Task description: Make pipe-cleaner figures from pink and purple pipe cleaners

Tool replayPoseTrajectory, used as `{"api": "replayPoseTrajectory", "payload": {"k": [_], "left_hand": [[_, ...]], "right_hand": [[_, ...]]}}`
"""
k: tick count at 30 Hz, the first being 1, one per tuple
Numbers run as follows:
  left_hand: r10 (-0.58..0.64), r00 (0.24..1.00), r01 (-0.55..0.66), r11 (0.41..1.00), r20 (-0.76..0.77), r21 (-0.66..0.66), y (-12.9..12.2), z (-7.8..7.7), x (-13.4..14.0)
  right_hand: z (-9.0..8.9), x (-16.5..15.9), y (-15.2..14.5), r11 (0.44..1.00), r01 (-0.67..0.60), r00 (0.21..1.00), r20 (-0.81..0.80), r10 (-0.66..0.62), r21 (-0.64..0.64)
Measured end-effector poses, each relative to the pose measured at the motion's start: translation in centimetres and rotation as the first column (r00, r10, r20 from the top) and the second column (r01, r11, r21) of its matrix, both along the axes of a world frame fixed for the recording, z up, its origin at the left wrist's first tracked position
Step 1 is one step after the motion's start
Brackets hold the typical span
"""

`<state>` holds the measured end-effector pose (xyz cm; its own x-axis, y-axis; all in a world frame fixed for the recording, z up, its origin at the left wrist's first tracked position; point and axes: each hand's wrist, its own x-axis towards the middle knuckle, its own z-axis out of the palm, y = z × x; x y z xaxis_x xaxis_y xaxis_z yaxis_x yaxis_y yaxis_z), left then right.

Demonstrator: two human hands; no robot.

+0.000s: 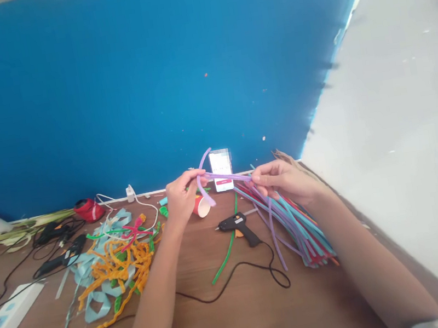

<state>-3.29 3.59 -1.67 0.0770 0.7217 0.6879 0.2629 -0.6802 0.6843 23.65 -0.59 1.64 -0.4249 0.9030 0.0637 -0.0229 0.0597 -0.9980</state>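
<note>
Purple pipe cleaners [227, 176] stretch between my two hands above the table. My left hand [184, 191] pinches them at one end, where curved purple ends stick out above and below the fingers. Farther right, my right hand [277, 178] has its fingers closed on the other part, and purple lengths hang down below it. A bundle of blue, purple and red pipe cleaners [296, 229] lies under and beside my right hand. Between my forearms rests a black glue gun [239, 225], with a green pipe cleaner [228, 251] next to it. Behind my left hand a red paper cup [202, 206] lies tipped over.
A lit phone [221, 170] leans against the blue wall [140, 87]. Orange twisted pipe cleaners [115, 269] and light blue ribbon [88, 268] are heaped at left. Beyond them are a second glue gun [65, 256], a white power strip [13, 318] and trailing black cables [223, 298].
</note>
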Motion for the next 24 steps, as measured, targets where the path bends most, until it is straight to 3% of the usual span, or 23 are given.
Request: {"api": "replayPoseTrajectory", "payload": {"k": [4, 13, 17, 19, 20, 22, 23, 24], "left_hand": [[-0.001, 1.000, 0.001, 1.000, -0.001, -0.004, 0.1, -0.2, 0.0], [0.085, 0.984, -0.065, 0.990, -0.158, 0.127, -1.1, 0.8, 0.0], [0.120, 0.968, -0.092, 0.987, -0.220, 0.133, -1.5, 1.1, 0.5], [0.140, 0.948, -0.089, 0.979, -0.286, 0.184, -1.5, 1.1, 0.8], [0.156, 0.934, -0.086, 0.971, -0.322, 0.221, -1.6, 1.1, 1.0], [0.193, 0.905, -0.083, 0.954, -0.379, 0.288, -1.7, 1.0, 1.6], [0.211, 0.893, -0.086, 0.947, -0.397, 0.311, -1.8, 0.9, 1.9], [0.227, 0.884, -0.091, 0.941, -0.410, 0.325, -2.0, 0.7, 2.3]], "right_hand": [[-0.3, 0.1, 0.3, 1.000, -0.009, 1.000, 0.019, 0.008, 0.013], [-0.1, 0.7, 0.1, 0.997, 0.016, 0.996, 0.087, -0.022, 0.070], [-0.1, 1.0, 0.2, 0.981, 0.037, 0.965, 0.249, -0.085, 0.192], [-0.3, 0.5, 0.3, 0.915, 0.076, 0.878, 0.408, -0.250, 0.397], [-0.5, 0.1, 0.2, 0.838, 0.106, 0.794, 0.462, -0.396, 0.536], [-1.0, -0.9, 0.0, 0.588, 0.159, 0.569, 0.414, -0.711, 0.793], [-1.2, -1.6, -0.2, 0.507, 0.129, 0.503, 0.384, -0.774, 0.852], [-1.4, -2.2, -0.3, 0.481, 0.064, 0.491, 0.392, -0.778, 0.874]]}}
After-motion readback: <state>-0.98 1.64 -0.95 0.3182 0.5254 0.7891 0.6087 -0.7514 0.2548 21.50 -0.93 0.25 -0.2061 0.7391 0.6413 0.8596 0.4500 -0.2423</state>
